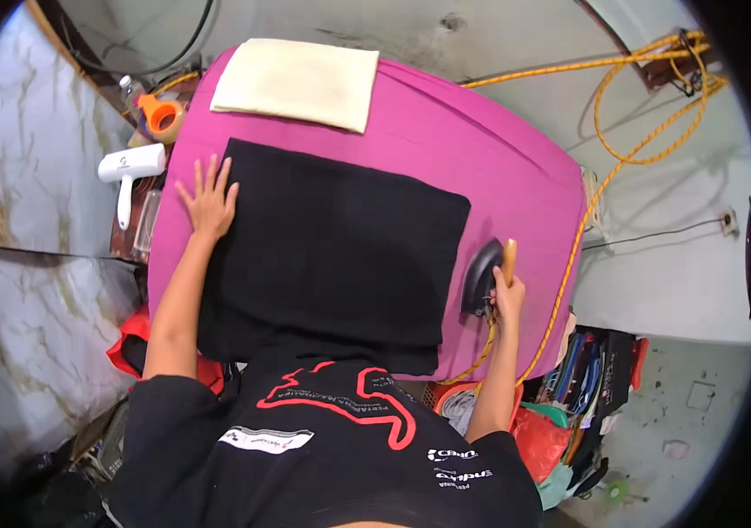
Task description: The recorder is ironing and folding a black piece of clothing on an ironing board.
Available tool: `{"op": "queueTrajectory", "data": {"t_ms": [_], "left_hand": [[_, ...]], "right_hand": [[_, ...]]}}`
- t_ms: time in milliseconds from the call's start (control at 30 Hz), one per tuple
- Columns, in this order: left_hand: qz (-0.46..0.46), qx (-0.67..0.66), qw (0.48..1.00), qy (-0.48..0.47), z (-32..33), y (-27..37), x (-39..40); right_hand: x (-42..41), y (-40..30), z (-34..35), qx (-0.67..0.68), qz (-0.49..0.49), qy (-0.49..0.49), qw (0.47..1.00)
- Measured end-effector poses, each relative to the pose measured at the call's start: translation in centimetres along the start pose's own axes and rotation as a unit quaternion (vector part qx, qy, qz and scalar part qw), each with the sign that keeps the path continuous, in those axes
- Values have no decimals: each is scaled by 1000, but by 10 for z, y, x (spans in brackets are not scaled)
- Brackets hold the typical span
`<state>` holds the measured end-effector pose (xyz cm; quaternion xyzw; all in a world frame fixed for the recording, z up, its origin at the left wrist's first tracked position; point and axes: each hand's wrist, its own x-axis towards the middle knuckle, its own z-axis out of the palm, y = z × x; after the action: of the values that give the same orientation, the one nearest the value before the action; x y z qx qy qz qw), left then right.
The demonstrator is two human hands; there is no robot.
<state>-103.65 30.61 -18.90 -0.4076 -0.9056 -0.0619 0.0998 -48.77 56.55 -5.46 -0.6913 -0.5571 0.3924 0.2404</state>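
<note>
A black cloth, perhaps a garment, (342,244) lies spread over the pink-covered ironing surface (527,191). My left hand (210,206) rests flat with fingers apart at the cloth's upper left edge, partly on the pink cover. To the right of the cloth, my right hand (507,294) grips the wooden handle of a dark clothes iron (483,277). The iron is tilted, its tip towards the far side, and whether it touches the cover I cannot tell. A yellow cord (489,346) runs from its rear. Beyond the black cloth lies a folded cream cloth (296,82).
A white lint roller (131,165), an orange tape dispenser (163,117) and a plastic bottle (128,87) sit left of the surface. The yellow cord crosses its right side. Below right are a basket (455,402) and stacked clothes (577,376).
</note>
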Motion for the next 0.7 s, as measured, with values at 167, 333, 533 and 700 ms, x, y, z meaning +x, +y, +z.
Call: {"op": "queueTrajectory", "data": {"t_ms": [167,333,533,700], "left_hand": [[11,19,998,-63,5,-4,29],[-4,26,995,-94,1,-6,44],[-9,11,993,-121,9,-16,46],[-1,-11,990,-142,16,-22,50]], "right_hand": [[-25,-83,97,-96,-150,-210,961],[-49,-156,233,-247,-428,-270,827],[-52,-212,350,-140,-343,-396,840],[-80,-202,357,-114,-186,-449,866]]}}
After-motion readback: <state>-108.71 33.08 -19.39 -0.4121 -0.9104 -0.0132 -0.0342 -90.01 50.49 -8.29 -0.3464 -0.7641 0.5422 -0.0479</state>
